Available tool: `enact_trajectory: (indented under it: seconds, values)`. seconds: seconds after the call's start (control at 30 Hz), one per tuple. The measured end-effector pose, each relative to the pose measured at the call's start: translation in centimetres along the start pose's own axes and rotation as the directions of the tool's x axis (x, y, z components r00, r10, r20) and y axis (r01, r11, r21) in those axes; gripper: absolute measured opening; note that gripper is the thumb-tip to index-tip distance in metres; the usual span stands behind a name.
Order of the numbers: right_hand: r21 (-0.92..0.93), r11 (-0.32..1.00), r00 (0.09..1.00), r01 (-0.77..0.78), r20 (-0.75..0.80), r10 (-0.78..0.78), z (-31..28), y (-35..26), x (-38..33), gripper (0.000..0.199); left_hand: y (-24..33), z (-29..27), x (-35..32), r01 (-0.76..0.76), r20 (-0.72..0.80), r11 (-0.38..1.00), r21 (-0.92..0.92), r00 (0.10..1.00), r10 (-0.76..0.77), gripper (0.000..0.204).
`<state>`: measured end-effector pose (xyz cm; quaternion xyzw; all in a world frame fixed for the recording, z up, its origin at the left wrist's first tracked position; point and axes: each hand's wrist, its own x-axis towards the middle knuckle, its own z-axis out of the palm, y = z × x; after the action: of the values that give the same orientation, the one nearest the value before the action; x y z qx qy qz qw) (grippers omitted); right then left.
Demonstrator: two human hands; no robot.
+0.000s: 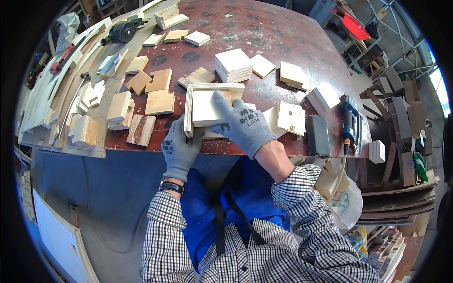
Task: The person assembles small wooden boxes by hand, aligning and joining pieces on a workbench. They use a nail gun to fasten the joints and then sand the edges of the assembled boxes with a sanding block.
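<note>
Both my hands wear grey knit gloves with dark printing. Together they hold an L-shaped plywood corner piece (188, 111) with a pale square wood block (206, 107) set inside its angle, at the table's near edge. My left hand (178, 150) grips the lower left end of the corner piece, its fingers partly hidden behind it. My right hand (245, 126) is closed on the block's right side, thumb on its upper face. Around them lie several small wood blocks, including a thick stack of pale squares (233, 65) behind and a square with a knot (290, 118) to the right.
A blue and black air nail gun (349, 120) with a hose lies at the right edge, beside a dark grey block (317, 136). On the left, long boards (61, 101) carry a black tape reel (122, 32) and a red-handled tool (61, 60). Stacked panels (398, 207) stand right.
</note>
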<state>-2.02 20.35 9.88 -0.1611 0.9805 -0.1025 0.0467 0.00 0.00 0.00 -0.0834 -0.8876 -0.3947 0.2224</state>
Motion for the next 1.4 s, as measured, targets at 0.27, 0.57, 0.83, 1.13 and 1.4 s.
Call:
enact_trajectory:
  seconds: [0.27, 0.57, 0.83, 1.13, 1.4]
  values:
    - [0.201, 0.957, 0.973, 0.208, -0.145, -0.181, -1.0, 3.4, -0.1, 0.076, 0.2, 0.1, 0.1, 0.0, -0.022, 1.0, -0.014, 1.0, 0.0, 0.046]
    - [0.646, 0.761, 0.998, -0.064, 0.064, 0.03, -6.3, 5.8, -2.9, 0.08, 0.2, 0.3, 0.0, -0.033, -0.075, 0.999, -0.006, 0.997, 0.032, 0.04]
    - [0.388, 0.915, 0.946, -0.109, -0.242, 0.215, -7.9, 17.4, 0.1, 0.069, 0.5, 0.1, 0.1, -0.012, -0.054, 0.999, -0.036, 0.999, 0.01, 0.047]
    - [-0.308, 0.837, 0.89, -0.453, -0.106, 0.443, -9.2, 24.4, 3.8, 0.076, 0.4, 0.2, 0.1, -0.016, -0.049, 0.999, -0.048, 0.999, 0.014, 0.046]
    - [-0.538, 0.731, 0.85, -0.419, 0.052, 0.525, -8.0, 22.9, 4.0, 0.089, 0.1, 0.2, 0.0, -0.04, -0.053, 0.999, -0.036, 0.998, 0.038, 0.048]
